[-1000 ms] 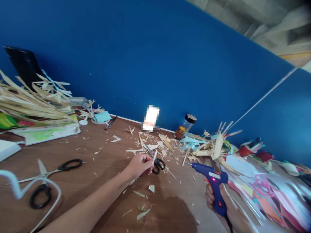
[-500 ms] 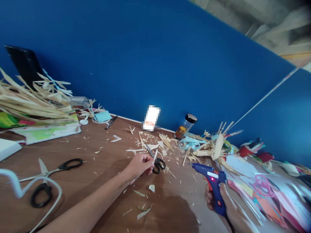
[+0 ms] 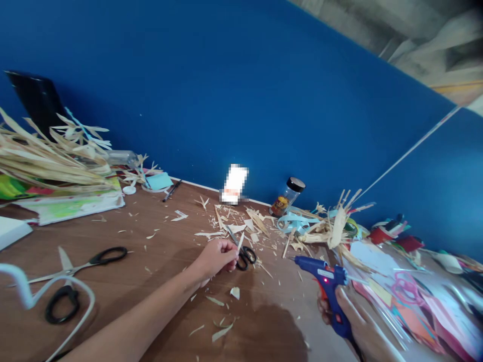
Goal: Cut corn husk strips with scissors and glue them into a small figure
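Observation:
Between thumb and fingers, my left hand [image 3: 219, 259] pinches a small pale strip of dried husk [image 3: 240, 242], its pointed tip upward. Just behind it a small pair of black-handled scissors [image 3: 247, 257] lies on the table among husk scraps [image 3: 241, 221]. My right hand [image 3: 350, 314] is wrapped round the grip of a blue glue gun [image 3: 332, 284] with a lit red light. The gun's nozzle points left, toward the left hand but well apart from it. A clear glue stick [image 3: 358, 280] juts from its back.
Larger open scissors [image 3: 70, 271] and a white cable [image 3: 88, 296] lie at the left. Dried husks [image 3: 49, 156] are heaped behind them. A jar [image 3: 287, 196] with a black lid stands by the blue wall [image 3: 188, 90]. Light blue ribbon [image 3: 298, 222] and coloured papers [image 3: 418, 317] spread rightward.
The glue gun in my right hand has shifted slightly left and down, and its glue stick now shows behind it. My left hand keeps its pinch on the husk strip, nearly still.

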A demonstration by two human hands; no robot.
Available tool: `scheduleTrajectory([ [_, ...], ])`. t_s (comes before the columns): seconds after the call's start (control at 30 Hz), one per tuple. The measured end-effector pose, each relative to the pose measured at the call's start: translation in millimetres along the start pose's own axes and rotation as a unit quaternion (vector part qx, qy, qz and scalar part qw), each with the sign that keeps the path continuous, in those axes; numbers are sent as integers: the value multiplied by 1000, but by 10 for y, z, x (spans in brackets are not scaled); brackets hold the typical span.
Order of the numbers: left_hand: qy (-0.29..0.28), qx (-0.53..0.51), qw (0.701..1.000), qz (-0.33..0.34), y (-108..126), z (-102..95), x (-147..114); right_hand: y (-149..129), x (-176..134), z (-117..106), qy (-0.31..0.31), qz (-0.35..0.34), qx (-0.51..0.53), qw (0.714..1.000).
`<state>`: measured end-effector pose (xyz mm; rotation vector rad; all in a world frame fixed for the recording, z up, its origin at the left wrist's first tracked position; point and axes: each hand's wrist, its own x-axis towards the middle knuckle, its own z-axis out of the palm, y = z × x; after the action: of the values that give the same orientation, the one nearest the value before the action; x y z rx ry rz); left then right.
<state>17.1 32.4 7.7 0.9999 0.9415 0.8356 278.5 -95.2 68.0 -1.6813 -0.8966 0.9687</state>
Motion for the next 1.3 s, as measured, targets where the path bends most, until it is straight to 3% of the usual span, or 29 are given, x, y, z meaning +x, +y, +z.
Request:
scheduleTrajectory([
  [0.63, 6, 8, 1000, -9, 50, 17, -23, 7, 29, -2, -49, 2, 48, 998],
  [0.87, 5, 8, 1000, -7, 41, 14, -19, -30, 6, -9, 11, -8, 31, 999],
  [1.03, 3, 6, 1000, -6, 6, 4, 4, -37, 10, -20, -9, -12, 18, 1000],
  [1.3, 4, 21, 1000, -2, 9, 1, -6, -53, -64, 52, -29, 40, 81, 995],
])
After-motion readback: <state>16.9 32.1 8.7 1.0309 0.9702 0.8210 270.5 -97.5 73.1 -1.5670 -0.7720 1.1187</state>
